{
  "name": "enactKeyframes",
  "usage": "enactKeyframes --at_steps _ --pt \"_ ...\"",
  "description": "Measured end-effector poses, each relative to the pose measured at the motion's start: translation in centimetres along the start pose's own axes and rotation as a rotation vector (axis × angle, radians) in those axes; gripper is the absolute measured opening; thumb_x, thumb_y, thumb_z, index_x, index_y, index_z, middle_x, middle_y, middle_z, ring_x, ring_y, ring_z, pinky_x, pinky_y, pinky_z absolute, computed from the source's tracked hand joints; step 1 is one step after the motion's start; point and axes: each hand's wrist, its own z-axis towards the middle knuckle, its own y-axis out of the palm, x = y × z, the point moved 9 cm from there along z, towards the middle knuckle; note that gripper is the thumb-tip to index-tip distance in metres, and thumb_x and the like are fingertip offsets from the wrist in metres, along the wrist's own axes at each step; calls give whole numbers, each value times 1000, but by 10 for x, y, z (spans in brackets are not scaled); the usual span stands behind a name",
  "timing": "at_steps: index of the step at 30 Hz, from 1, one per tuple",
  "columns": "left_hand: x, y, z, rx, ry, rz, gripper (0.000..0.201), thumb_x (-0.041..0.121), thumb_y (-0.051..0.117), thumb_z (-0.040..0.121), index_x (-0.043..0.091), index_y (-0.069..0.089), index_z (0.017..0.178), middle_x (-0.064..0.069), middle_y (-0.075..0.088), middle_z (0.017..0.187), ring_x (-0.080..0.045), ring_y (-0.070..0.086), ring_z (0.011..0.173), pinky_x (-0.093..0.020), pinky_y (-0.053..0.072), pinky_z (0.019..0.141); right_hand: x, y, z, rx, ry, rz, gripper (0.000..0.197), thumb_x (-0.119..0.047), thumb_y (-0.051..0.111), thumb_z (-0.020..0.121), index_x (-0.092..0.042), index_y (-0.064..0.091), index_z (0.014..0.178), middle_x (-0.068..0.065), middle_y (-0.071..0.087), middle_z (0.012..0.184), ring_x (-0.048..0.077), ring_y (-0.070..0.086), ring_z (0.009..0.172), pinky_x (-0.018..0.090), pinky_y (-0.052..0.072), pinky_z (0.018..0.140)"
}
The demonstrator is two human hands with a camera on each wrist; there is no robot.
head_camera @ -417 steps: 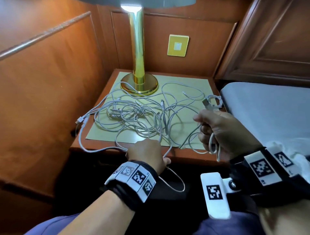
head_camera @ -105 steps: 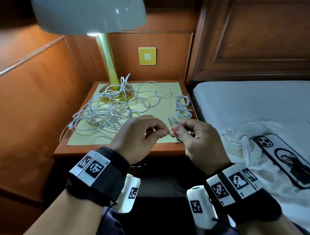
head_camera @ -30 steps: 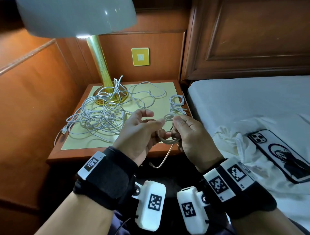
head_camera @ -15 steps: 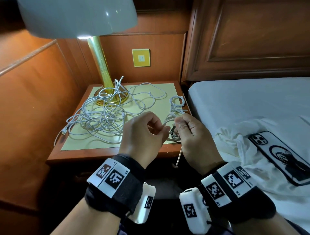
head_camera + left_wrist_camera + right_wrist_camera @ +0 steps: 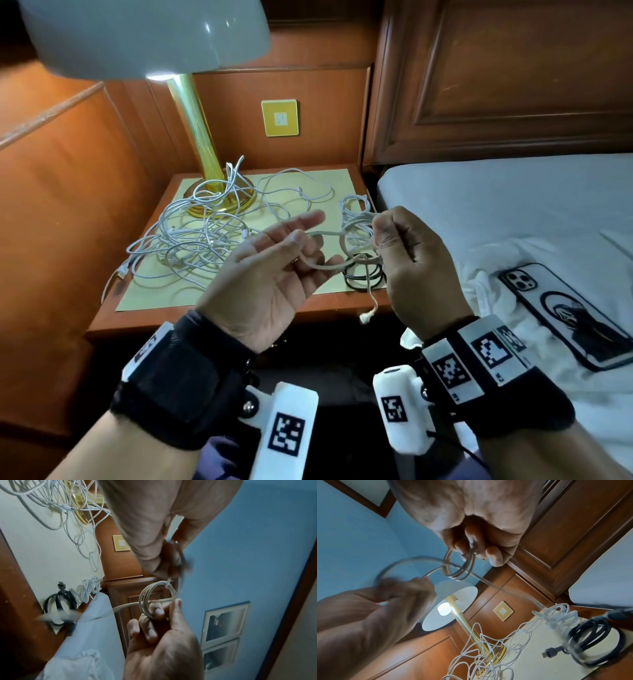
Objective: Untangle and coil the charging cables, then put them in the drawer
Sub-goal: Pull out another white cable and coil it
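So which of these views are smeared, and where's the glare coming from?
Head view: sharp; lamp underside glows bright above the tangled cables. Left wrist view: right hand and its cable coil crisp, black cable partly smeared. Right wrist view: left hand motion-blurred, bulb glaring.
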Motion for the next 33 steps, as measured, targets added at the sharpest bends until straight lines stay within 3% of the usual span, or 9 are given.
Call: enactKeyframes --at_steps 3,6,13,15,17,19,22,27,33 --pt "9 -11 -5 56 -20 125 14 12 64 89 20 59 99 4 36 66 -6 33 52 -14 23 35 6 -1 2 -5 29 97 36 -28 44 106 -5 47 78 0 35 59 7 30 47 19 28 45" --pt "19 -23 -12 78 -17 346 13 24 68 83 21 60 93 7 31 59 -7 28 50 -13 11 37 7 -8 4 15 15 152 38 -33 43 104 -10 46 74 8 39 65 14 35 54 30 32 53" --pt "54 -67 -21 195 204 882 38 47 77 75 11 67 66 3 36 51 -11 27 46 -11 22 40 17 -26 10 179 59 253 38 -31 43 102 -8 44 72 6 45 67 13 35 56 37 30 56" --pt "62 -62 -27 212 330 1198 25 40 77 86 20 74 71 11 49 48 -7 39 42 -15 31 40 24 -26 12 183 105 288 37 -31 44 101 -7 45 71 11 45 71 14 35 56 38 28 54" --pt "64 -57 -31 280 426 1435 12 31 72 90 27 77 81 10 67 62 -11 60 59 -11 41 53 27 -17 10 131 144 346 35 -31 46 100 -11 51 71 9 48 71 13 36 54 36 28 52" --pt "57 -53 -31 278 462 1551 8 28 72 91 29 78 85 2 72 70 -16 64 68 -14 46 64 29 -8 8 81 181 388 34 -28 48 102 -15 58 73 4 54 69 11 39 52 32 30 51" --pt "37 -34 -27 108 506 1706 10 22 70 87 27 76 80 11 69 69 -9 62 68 -8 43 65 25 0 3 25 199 330 32 -21 49 105 -14 65 78 1 62 71 11 45 54 25 36 51" --pt "15 1 -29 -138 512 1624 13 28 63 88 28 76 85 14 69 80 -9 64 72 -28 51 67 13 17 -7 -104 88 18 28 -29 53 103 -18 67 82 0 70 77 4 53 54 21 42 55" --pt "44 -7 -30 79 633 1389 8 24 73 90 22 75 82 5 68 72 -18 61 66 -26 47 62 23 42 -15 -315 208 40 33 -27 50 105 -8 61 79 7 72 74 0 55 47 9 38 51"
